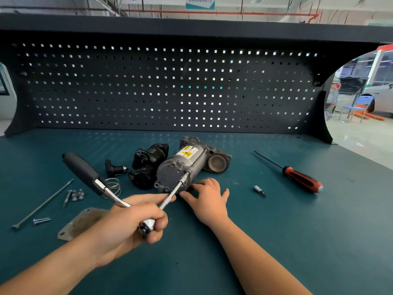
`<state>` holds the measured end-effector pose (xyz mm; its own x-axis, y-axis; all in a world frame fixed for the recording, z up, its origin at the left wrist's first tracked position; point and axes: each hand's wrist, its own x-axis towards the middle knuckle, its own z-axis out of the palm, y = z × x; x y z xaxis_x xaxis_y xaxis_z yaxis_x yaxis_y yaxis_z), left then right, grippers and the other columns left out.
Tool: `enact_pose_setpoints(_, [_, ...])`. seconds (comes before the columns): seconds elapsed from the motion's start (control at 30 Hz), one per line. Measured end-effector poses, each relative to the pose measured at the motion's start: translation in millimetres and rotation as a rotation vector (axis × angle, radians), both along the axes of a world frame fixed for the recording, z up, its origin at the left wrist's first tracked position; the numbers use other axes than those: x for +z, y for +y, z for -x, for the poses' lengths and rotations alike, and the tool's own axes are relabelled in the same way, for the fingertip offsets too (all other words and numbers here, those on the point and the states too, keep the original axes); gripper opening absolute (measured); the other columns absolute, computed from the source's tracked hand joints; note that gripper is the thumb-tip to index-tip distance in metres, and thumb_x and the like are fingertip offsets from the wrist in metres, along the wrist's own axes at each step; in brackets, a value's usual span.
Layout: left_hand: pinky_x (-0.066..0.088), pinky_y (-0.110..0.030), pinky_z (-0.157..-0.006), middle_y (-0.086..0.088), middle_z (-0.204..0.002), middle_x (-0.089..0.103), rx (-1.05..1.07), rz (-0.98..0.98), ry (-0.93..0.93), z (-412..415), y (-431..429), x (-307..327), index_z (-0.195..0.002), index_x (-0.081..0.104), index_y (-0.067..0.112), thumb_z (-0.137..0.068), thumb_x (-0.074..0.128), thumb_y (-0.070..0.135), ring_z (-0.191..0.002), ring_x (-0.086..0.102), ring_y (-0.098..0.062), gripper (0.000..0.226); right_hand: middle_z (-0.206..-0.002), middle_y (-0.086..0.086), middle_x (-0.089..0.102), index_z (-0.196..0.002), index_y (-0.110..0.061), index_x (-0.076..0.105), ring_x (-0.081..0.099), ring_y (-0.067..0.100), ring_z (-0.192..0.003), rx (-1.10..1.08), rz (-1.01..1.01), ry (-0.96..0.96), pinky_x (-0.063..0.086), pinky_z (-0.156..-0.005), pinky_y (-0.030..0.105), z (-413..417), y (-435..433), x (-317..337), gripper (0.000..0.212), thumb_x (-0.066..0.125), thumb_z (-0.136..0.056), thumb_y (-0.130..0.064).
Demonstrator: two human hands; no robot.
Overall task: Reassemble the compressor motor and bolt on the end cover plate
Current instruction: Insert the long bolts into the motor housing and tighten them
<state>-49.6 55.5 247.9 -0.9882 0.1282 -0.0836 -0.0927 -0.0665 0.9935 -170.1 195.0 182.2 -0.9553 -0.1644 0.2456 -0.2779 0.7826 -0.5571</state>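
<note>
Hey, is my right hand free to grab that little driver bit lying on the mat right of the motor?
Probably yes. The right hand holds nothing, only touching the motor, and bare mat lies between it and the driver bit.

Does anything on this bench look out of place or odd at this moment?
Nothing looks damaged or spilled. One oddity: the end cover plate lies flat on the bench at front left, apart from the motor, with loose bolts and a spring nearby, while the left hand holds the ratchet against the motor's end.
</note>
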Motion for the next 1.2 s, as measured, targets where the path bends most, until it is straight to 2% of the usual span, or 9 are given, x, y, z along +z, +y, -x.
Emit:
enact_pose_setpoints(0.2, [0.032,-0.022,-0.041,-0.011,-0.053,0.04,0.025,-0.002,-0.012,0.8,-2.9,-2.7,-0.106,0.066,0.001,-0.086,0.039,-0.009,-0.038,0.035,-0.018,0.034,-0.126,-0.001,0.046,-0.119,-0.019,0.056,0.03,0.015,-0.129,-0.045,0.066,0.013,0.017,-0.11,0.042,-5.1,-1.4,3.1,0.039,0.053,-0.088,-0.043])
enact_pose_setpoints(0.3, [0.032,-0.023,-0.041,-0.012,-0.053,0.04,0.029,-0.002,-0.012,2.2,-2.7,-3.1,-0.106,0.065,0.001,-0.087,0.039,-0.009,-0.038,0.035,-0.019,0.034,-0.1,-0.003,0.054,-0.095,-0.016,0.06,0.051,0.018,-0.098,-0.136,0.392,0.089,0.036,-0.077,0.026,-15.6,-0.6,14.3,0.016,0.051,-0.089,-0.029])
enact_pose_setpoints(0.4, [0.032,-0.022,-0.041,-0.012,-0.052,0.041,0.018,-0.019,0.002,3.6,-3.4,-4.6,-0.103,0.066,-0.001,-0.086,0.039,-0.009,-0.038,0.034,-0.018,0.033,-0.058,-0.002,0.055,-0.062,-0.012,0.05,0.049,0.018,-0.056,-0.072,0.856,-0.178,0.038,-0.052,0.022,-31.4,-10.6,32.4,0.039,0.052,-0.09,-0.039])
enact_pose_setpoints(0.47, [0.031,-0.022,-0.041,-0.011,-0.052,0.041,0.002,-0.021,0.002,3.5,-3.3,-5.8,-0.1,0.067,-0.004,-0.086,0.039,-0.009,-0.038,0.034,-0.017,0.032,-0.048,-0.001,0.054,-0.057,-0.012,0.048,0.045,0.013,-0.038,0.01,0.919,-0.34,0.032,-0.038,0.015,-41.3,-22.6,38.9,0.045,0.053,-0.089,-0.043])
enact_pose_setpoints(0.73, [0.049,-0.022,-0.062,-0.002,-0.083,0.072,0.056,0.102,0.042,-1.5,-12.8,-14.1,-0.107,0.067,0.022,-0.083,0.069,0.011,-0.068,0.067,-0.009,0.027,-0.047,0.001,0.055,-0.063,-0.009,0.051,0.039,0.007,-0.03,-0.026,1.203,-0.492,0.028,-0.034,0.014,-48.0,-29.9,43.8,0.032,0.06,-0.09,-0.023])
enact_pose_setpoints(0.93, [0.056,-0.042,-0.077,-0.003,-0.082,0.072,0.296,-0.687,0.055,-13.5,-39.8,-9.4,-0.09,0.064,0.012,-0.064,0.061,0.035,-0.078,0.072,-0.015,0.035,-0.042,0.0,0.057,-0.065,-0.006,0.054,0.039,0.006,-0.029,-0.093,1.285,-0.471,0.028,-0.033,0.014,-51.9,-37.3,47.4,0.031,0.058,-0.091,-0.021])
enact_pose_setpoints(1.03, [0.053,-0.037,-0.072,0.003,-0.06,0.059,0.441,-0.853,0.209,-16.8,-45.1,-1.0,-0.082,0.058,0.015,-0.049,0.071,0.031,-0.06,0.067,-0.012,0.039,-0.042,-0.002,0.057,-0.065,-0.006,0.055,0.037,0.006,-0.029,-0.125,1.297,-0.47,0.028,-0.034,0.014,-56.7,-41.0,47.3,0.03,0.058,-0.091,-0.022])
enact_pose_setpoints(1.1, [0.052,-0.028,-0.057,0.005,-0.052,0.047,0.444,-0.763,0.3,-15.6,-39.0,3.6,-0.075,0.053,0.017,-0.078,0.061,0.025,-0.046,0.052,-0.01,0.012,-0.041,-0.004,0.054,-0.064,-0.008,0.055,0.037,0.006,-0.029,-0.156,1.282,-0.453,0.028,-0.034,0.014,-59.2,-42.3,47.5,0.032,0.058,-0.091,-0.025])
enact_pose_setpoints(1.2, [0.04,-0.018,-0.04,0.007,-0.045,0.036,0.508,-0.653,0.377,-7.8,-26.2,13.2,-0.066,0.04,0.019,-0.095,0.043,0.02,-0.037,0.035,-0.009,0.029,-0.046,-0.004,0.05,-0.062,-0.01,0.051,0.04,0.008,-0.037,-0.202,1.209,-0.393,0.031,-0.039,0.018,-60.1,-48.5,47.0,0.037,0.053,-0.093,-0.029])
